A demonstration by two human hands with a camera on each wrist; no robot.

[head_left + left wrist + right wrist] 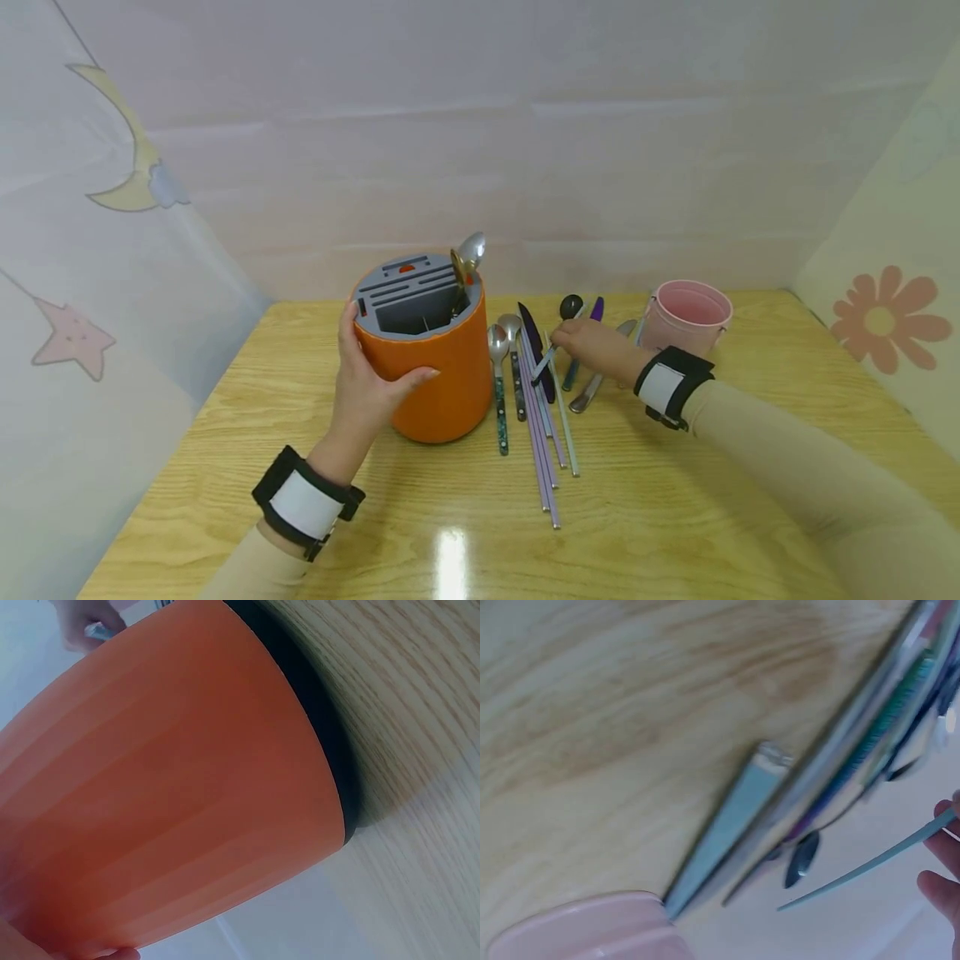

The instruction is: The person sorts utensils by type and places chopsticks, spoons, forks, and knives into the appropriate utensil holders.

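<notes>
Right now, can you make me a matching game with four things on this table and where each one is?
Things:
1. orange holder
2. pink bucket
3. silver spoon
4. purple chopsticks

Places:
A. lying flat on the table, in front of the right hand
B. standing up inside the holder
C. gripped at its side by the left hand
D. far right, behind the right wrist

Pairs: 1-C, 2-D, 3-B, 4-A
</notes>
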